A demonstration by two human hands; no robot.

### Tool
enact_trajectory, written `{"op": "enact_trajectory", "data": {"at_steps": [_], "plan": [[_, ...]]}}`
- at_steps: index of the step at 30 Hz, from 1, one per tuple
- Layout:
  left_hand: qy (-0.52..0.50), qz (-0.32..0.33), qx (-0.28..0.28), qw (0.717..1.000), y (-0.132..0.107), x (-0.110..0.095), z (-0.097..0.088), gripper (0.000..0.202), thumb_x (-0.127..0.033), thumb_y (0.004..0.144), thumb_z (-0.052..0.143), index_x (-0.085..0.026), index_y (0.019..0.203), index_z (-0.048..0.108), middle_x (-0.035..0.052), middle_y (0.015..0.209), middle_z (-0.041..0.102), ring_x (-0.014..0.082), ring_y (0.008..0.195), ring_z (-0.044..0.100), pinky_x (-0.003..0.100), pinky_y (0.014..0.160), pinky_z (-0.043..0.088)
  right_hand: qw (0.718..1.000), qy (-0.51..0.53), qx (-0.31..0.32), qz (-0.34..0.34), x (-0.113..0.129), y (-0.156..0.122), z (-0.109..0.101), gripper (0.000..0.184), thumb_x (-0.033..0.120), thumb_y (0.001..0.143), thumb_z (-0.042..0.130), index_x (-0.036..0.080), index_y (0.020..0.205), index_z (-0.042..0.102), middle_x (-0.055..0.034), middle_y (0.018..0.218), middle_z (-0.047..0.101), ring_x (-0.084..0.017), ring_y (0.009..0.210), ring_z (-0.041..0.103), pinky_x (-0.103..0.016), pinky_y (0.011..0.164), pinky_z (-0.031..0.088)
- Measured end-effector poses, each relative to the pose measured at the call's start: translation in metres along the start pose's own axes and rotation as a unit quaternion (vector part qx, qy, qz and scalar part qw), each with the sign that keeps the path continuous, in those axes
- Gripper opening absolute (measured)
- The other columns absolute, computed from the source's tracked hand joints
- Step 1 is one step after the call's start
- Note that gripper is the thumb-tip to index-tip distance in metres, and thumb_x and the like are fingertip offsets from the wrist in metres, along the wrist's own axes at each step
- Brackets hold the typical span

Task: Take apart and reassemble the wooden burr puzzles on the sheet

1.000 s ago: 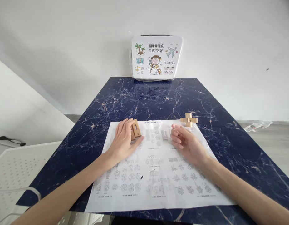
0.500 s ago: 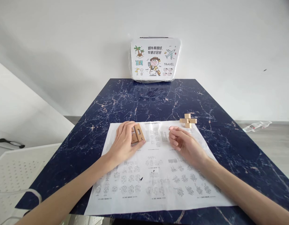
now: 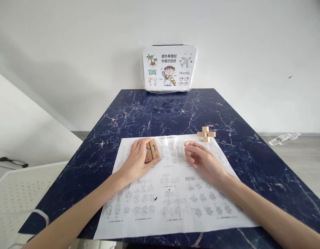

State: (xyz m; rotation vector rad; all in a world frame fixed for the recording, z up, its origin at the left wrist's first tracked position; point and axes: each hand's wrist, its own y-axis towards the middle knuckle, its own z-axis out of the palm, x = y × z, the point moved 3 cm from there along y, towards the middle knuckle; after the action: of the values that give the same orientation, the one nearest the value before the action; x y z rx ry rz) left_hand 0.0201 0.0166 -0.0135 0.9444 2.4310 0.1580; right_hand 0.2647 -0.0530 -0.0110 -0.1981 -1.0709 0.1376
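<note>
My left hand [image 3: 137,156] is closed around notched wooden puzzle pieces [image 3: 154,149], with fingers over the far left side and thumb at the near right edge. Two numbered pieces lie side by side; the hand hides part of them. Below them is a white printed instruction sheet [image 3: 147,226] covered in small line diagrams. My right hand [image 3: 203,160] rests over the right part of the sheet, its fingers loosely curled, slightly apart and holding nothing. Just beyond it, at the sheet's far right corner, stands a cross-shaped wooden puzzle [image 3: 206,134].
A white cartoon-printed case [image 3: 170,69] in clear plastic stands at the far edge of the dark blue marbled table [image 3: 165,119], against the wall. A white perforated surface [image 3: 17,193] with a cable lies to the left. Clear plastic packaging [image 3: 284,138] is on the floor at right.
The view has shifted slightly. My left fingers have drawn back a little, so more of the notched pieces shows. The right hand keeps nearly the same pose.
</note>
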Motion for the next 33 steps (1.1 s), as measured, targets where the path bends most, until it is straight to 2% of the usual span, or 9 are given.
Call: {"op": "enact_trajectory", "data": {"at_steps": [5,12,19,23,28,30,33], "plan": [[0.018,-0.001,-0.022,1.000,0.000,-0.001,-0.002,0.063,-0.051,0.096,0.073,-0.027,0.142,0.039,0.0161,0.145,0.054,0.0393,0.141,0.046,0.064,0.114,0.043,1.000,-0.010,-0.003,0.000,0.000,0.000,0.001,0.030,0.040,0.085,0.086,0.020,0.096,0.067,0.0033,0.074,0.052,-0.010,0.059,0.043,-0.024,0.050,0.034],[-0.003,-0.012,-0.008,1.000,0.000,-0.001,-0.002,0.064,-0.050,0.093,0.078,-0.028,0.141,0.043,0.0135,0.141,0.059,0.0370,0.136,0.052,0.059,0.110,0.047,1.000,-0.018,-0.002,0.001,-0.001,-0.001,0.001,0.030,0.041,0.084,0.086,0.021,0.095,0.067,0.0032,0.073,0.052,-0.010,0.059,0.042,-0.025,0.050,0.034],[-0.007,-0.001,-0.010,1.000,0.000,-0.005,-0.003,0.067,-0.048,0.089,0.082,-0.028,0.141,0.046,0.0123,0.137,0.062,0.0373,0.130,0.056,0.058,0.106,0.050,1.000,-0.015,0.001,0.001,-0.002,-0.002,0.001,0.029,0.040,0.084,0.086,0.020,0.094,0.067,0.0033,0.074,0.052,-0.010,0.060,0.042,-0.025,0.051,0.034],[-0.014,0.006,0.003,1.000,-0.002,-0.009,-0.002,0.069,-0.047,0.088,0.083,-0.029,0.142,0.045,0.0117,0.137,0.062,0.0370,0.129,0.056,0.058,0.105,0.052,1.000,-0.017,0.000,0.003,-0.001,-0.003,0.002,0.030,0.040,0.084,0.087,0.020,0.096,0.068,0.0034,0.074,0.051,-0.010,0.060,0.042,-0.025,0.051,0.034],[-0.055,0.023,0.041,0.997,-0.005,-0.018,-0.002,0.078,-0.057,0.084,0.085,-0.032,0.145,0.045,0.0117,0.141,0.060,0.0377,0.131,0.057,0.058,0.104,0.055,0.999,-0.034,0.007,0.000,-0.001,-0.003,0.002,0.029,0.043,0.087,0.084,0.022,0.096,0.067,0.0031,0.074,0.053,-0.011,0.059,0.043,-0.027,0.053,0.035],[-0.074,0.037,0.065,0.994,-0.005,-0.022,-0.002,0.080,-0.057,0.082,0.087,-0.034,0.146,0.046,0.0111,0.142,0.060,0.0373,0.132,0.058,0.058,0.105,0.055,0.998,-0.067,0.018,-0.010,-0.003,-0.003,0.003,0.028,0.045,0.091,0.081,0.023,0.098,0.066,0.0036,0.071,0.054,-0.011,0.058,0.044,-0.028,0.055,0.036],[-0.096,0.063,0.088,0.989,-0.006,-0.027,-0.002,0.081,-0.055,0.081,0.088,-0.036,0.148,0.046,0.0099,0.142,0.061,0.0369,0.133,0.058,0.058,0.105,0.055,0.983,-0.169,0.048,-0.046,-0.008,-0.007,0.005,0.023,0.046,0.097,0.073,0.025,0.102,0.065,0.0028,0.067,0.057,-0.014,0.060,0.049,-0.031,0.059,0.039]]}}
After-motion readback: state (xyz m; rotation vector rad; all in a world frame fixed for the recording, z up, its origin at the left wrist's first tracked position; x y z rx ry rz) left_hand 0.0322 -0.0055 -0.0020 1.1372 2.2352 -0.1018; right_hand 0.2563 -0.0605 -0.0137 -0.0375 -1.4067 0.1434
